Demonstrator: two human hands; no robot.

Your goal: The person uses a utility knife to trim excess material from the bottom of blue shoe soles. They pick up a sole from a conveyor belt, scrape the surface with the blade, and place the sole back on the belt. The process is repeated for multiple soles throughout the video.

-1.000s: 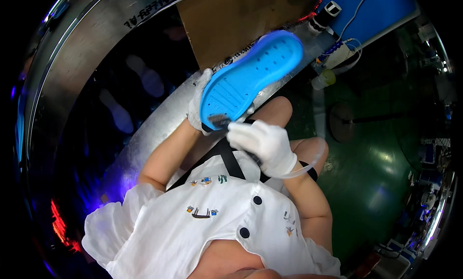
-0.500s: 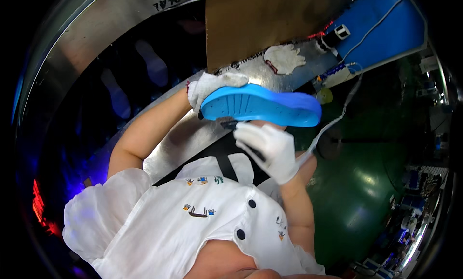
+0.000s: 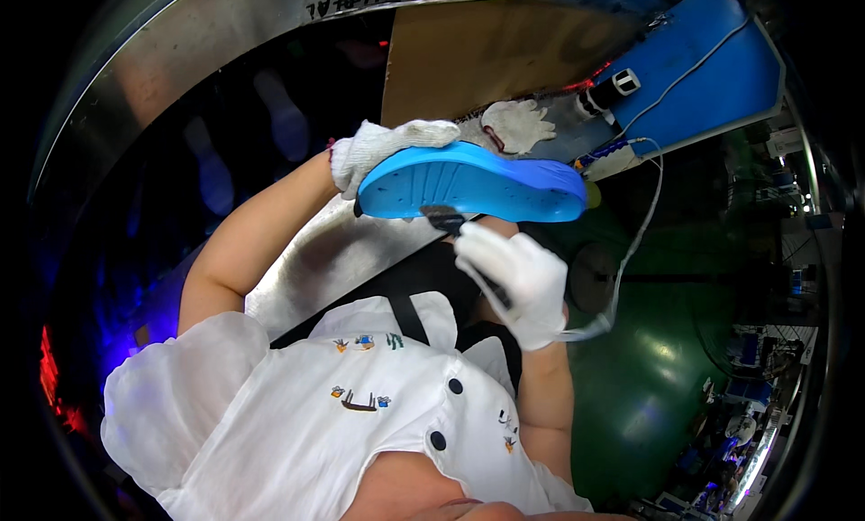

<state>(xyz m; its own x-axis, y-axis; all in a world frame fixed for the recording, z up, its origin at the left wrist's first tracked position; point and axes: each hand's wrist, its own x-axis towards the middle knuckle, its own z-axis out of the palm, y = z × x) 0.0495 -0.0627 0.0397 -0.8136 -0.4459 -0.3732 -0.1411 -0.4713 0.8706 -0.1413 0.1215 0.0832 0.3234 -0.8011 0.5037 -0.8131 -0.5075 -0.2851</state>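
Note:
A bright blue shoe sole [image 3: 450, 186] is held up in front of me, its grooved inner face turned toward me. My left hand [image 3: 389, 150], in a white knit glove, grips its left end from behind and above. Below the sole, my right hand [image 3: 515, 282], in a white glove, closes around the dark handle of a brush [image 3: 441, 219]. The bristles point up at the sole's lower edge, close to it or touching. A clear tube [image 3: 623, 278] runs from beside my right hand up to the bench.
A metal ledge [image 3: 311, 264] lies beneath my left arm. Behind the sole are a spare white glove [image 3: 520, 126], a brown board [image 3: 487, 57], a black cylindrical device [image 3: 608, 93] and a blue panel [image 3: 703, 62]. Pale sole shapes [image 3: 281, 116] show in the dark area left.
The sole and my left hand appear slightly further left and up. My right hand has moved down and a little right, so more of the brush shows.

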